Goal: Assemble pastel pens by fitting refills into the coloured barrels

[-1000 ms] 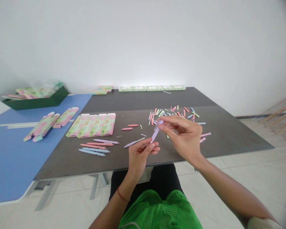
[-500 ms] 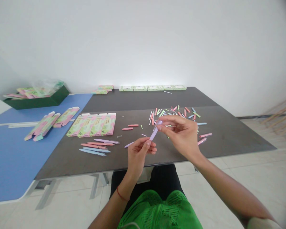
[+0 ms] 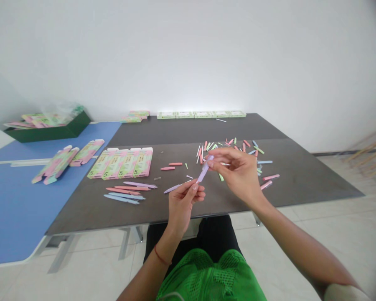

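Observation:
A purple pen barrel (image 3: 203,172) is held tilted between my two hands above the dark table. The fingers of my left hand (image 3: 184,199) pinch its lower end. At its upper end, my right hand (image 3: 236,169) grips a small clear piece (image 3: 210,158) against the barrel with thumb and fingertips; the exact joint is partly hidden. Just left of my left hand lies a purple pen part (image 3: 172,188). Behind my right hand spreads a pile of pink, green, blue and white pen parts (image 3: 209,146), partly covered by the hand.
Several finished-looking pens (image 3: 125,193) lie at the left, below a row of flat pen boxes (image 3: 122,163). More cartons (image 3: 87,152) and a green tray (image 3: 47,133) sit on the blue table (image 3: 12,200). White-green boxes (image 3: 202,114) line the wall. Pink barrels (image 3: 271,177) lie right.
Both hands stay almost where they were, still on the purple barrel. My right fingers have shifted slightly at its upper end; the objects on the table have not visibly moved.

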`<action>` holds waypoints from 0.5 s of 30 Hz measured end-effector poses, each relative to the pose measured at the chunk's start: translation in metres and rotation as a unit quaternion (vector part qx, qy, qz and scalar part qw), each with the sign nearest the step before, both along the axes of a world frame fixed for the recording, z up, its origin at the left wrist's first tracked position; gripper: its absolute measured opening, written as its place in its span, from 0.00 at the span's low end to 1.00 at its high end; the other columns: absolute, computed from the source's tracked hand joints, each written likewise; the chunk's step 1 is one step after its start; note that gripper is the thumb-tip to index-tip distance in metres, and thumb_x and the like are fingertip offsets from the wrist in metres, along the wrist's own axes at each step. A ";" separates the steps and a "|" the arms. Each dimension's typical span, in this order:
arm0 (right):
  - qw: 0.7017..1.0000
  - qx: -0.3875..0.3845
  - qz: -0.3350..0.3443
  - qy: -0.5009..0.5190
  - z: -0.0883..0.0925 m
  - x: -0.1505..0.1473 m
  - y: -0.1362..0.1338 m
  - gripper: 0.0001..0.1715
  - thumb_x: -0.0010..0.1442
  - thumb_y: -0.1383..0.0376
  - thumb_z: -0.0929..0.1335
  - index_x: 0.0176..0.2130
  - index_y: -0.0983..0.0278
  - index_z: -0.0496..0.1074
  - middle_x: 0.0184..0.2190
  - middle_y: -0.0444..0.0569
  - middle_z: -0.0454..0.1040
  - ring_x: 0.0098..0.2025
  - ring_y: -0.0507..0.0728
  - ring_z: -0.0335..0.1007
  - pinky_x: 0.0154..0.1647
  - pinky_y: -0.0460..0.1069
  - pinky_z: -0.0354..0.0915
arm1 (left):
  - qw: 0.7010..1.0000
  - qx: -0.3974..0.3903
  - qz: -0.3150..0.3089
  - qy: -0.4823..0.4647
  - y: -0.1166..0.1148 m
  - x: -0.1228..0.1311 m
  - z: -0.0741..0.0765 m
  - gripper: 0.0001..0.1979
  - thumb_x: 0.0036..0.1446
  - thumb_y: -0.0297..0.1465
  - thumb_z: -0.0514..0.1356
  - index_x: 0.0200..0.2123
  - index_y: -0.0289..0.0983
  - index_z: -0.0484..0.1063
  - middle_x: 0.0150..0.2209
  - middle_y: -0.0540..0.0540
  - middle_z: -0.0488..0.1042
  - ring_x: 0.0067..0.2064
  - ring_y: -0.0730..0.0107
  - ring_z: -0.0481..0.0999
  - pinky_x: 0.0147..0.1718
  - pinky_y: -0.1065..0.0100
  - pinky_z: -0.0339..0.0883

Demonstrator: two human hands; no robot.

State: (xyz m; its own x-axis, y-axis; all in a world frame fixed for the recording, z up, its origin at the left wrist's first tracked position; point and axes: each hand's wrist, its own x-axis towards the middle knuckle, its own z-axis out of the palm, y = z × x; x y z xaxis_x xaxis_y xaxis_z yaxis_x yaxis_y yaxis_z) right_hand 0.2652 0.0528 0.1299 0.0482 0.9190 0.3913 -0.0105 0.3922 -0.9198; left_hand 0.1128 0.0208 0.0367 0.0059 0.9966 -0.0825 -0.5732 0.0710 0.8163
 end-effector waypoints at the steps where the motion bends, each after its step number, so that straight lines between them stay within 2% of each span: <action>1: 1.000 -0.004 0.001 0.007 0.000 -0.001 0.000 0.15 0.53 0.63 0.80 0.42 0.61 0.83 0.35 0.48 0.84 0.37 0.56 0.82 0.42 0.52 0.81 | 1.000 -0.001 -0.002 -0.007 0.000 0.000 0.000 0.17 0.50 0.37 0.76 0.41 0.34 0.84 0.32 0.44 0.84 0.29 0.74 0.82 0.30 0.73 0.77; 8: 0.997 -0.050 0.028 0.056 -0.006 0.000 0.004 0.18 0.48 0.61 0.82 0.39 0.63 0.82 0.32 0.47 0.83 0.34 0.55 0.81 0.37 0.50 0.82 | 0.999 -0.020 -0.002 -0.028 0.001 0.001 0.003 0.17 0.47 0.37 0.77 0.38 0.33 0.84 0.30 0.45 0.83 0.27 0.76 0.80 0.28 0.76 0.75; 15: 0.996 -0.054 0.026 0.064 -0.013 0.002 0.009 0.20 0.48 0.59 0.83 0.39 0.63 0.82 0.33 0.48 0.83 0.35 0.55 0.82 0.38 0.50 0.82 | 0.999 -0.018 0.021 -0.037 0.002 0.000 0.002 0.18 0.46 0.36 0.78 0.39 0.34 0.85 0.28 0.45 0.82 0.26 0.77 0.79 0.26 0.78 0.74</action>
